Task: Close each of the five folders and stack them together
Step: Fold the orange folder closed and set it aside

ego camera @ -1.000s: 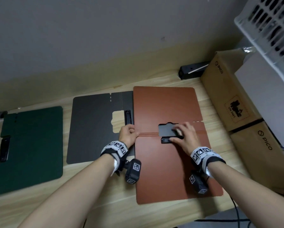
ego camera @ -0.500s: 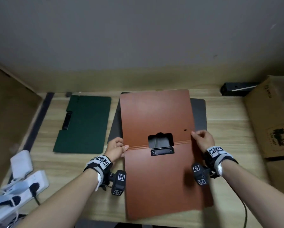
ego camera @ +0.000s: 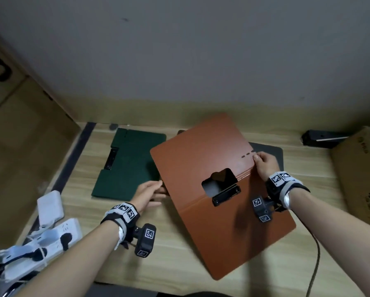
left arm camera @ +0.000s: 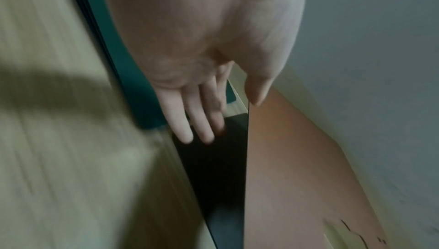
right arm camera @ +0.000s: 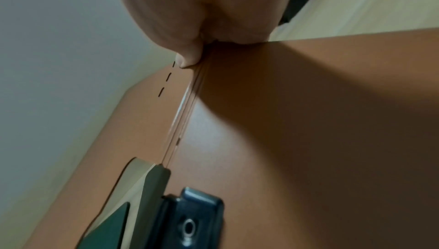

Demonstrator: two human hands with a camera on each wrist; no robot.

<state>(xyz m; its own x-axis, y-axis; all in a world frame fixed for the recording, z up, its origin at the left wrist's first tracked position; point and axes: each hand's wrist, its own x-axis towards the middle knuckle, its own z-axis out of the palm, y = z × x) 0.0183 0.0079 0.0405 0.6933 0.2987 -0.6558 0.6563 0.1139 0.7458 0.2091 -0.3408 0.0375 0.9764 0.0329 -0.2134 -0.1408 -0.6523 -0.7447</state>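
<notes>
The brown folder [ego camera: 203, 151] is open and held skewed above the desk, its black clip [ego camera: 227, 195] at the middle fold. My right hand [ego camera: 262, 162] pinches its right edge at the fold, thumb [right arm camera: 187, 55] on top. My left hand [ego camera: 153, 190] is at its left edge, fingers [left arm camera: 180, 121] straight and reaching beneath the brown folder [left arm camera: 297, 159], thumb above it. A dark grey folder [ego camera: 269, 151] lies under the brown one, mostly hidden. The green folder [ego camera: 128, 163] lies closed to the left.
Cardboard boxes stand at the right [ego camera: 362, 179] and the left [ego camera: 19, 146]. A white power strip [ego camera: 57, 234] and adapter [ego camera: 50, 206] lie at the front left. A black device [ego camera: 321, 139] sits by the wall, and a cable [ego camera: 314, 264] hangs at the desk's front right.
The brown folder has turned counter-clockwise, its right end now farther away. My left hand has let go of the fold's end and now reaches under the left edge.
</notes>
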